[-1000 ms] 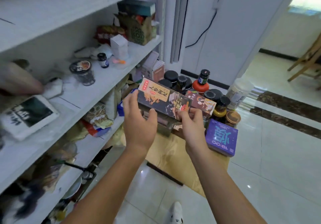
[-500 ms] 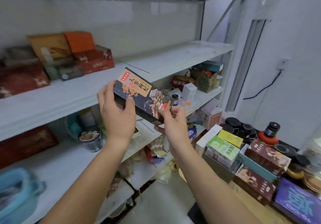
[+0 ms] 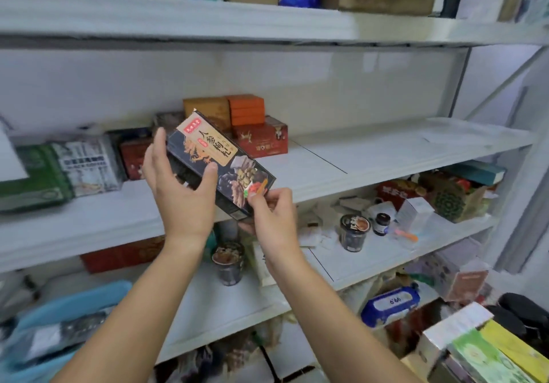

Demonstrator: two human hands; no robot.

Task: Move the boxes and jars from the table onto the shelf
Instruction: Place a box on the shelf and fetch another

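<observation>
head view: on the person's head | faces forward and a bit down at the white shelf (image 3: 371, 171) | close, arms reach in from the bottom | only one view, nothing shared

**A storeroom or small shop with stocked shelves**

The place looked like a stock room or the back of a small shop. A white metal shelving unit (image 3: 386, 157) with several levels filled the view, fixed against a plain white wall (image 3: 297, 85). Packaged goods stood on every level: red gift boxes (image 3: 261, 140), an orange box (image 3: 246, 109), jars with dark contents (image 3: 353, 232) and a small dark bottle (image 3: 381, 223). One blue pack (image 3: 390, 305) on a lower level carried a printed price label. More boxes in green and yellow (image 3: 490, 353) lay close together at the lower right. Many goods looked unopened, as for sale.
</observation>
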